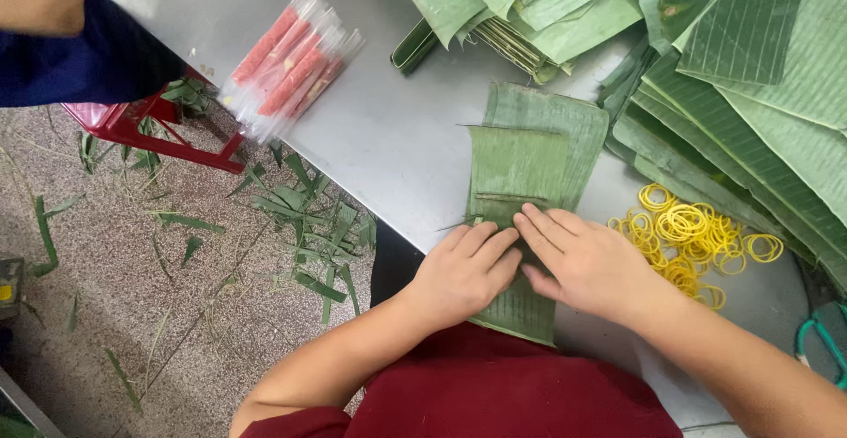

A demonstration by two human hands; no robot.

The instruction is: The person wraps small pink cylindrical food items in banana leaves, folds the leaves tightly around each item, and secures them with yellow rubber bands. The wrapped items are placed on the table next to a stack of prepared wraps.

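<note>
Step in hand: both hands press flat on a stack of cut banana-leaf pieces (516,182), apparently folding or rolling its near end. To do this well, as I judge it, keep the pressure even across the width and bend along the leaf's ribs so it does not split.
Left hand (463,270): palm down on the near left part of the leaf pieces, fingers (483,239) stretched out and close together, flat on the leaf, clasping nothing.
Right hand (587,262): palm down just beside the left, fingers (543,226) extended and pointing left and away, tips on the leaf; also closed on nothing, only pressing.
Leaf relative to fingers: the stack lies under both sets of fingertips. Its near edge pokes out below the left hand and over the bench edge toward the red clothing; most of it stretches away beyond the fingertips.
Whether something is wrapped inside: cannot tell, the hands cover that spot.
Bench (371,129): grey metal, carrying everything here.
Rubber bands (693,235): a loose heap of yellow rings, near the right hand, to its right, not touching the leaf stack.
Wrapped sticks (287,59): red sticks in clear sleeves, farther off to the left, at the bench's edge.
Leaf pile (741,76): large whole leaves heaped at the far right.
Floor (132,314): speckled, littered with leaf trimmings; a red stool (154,125) stands there.
</note>
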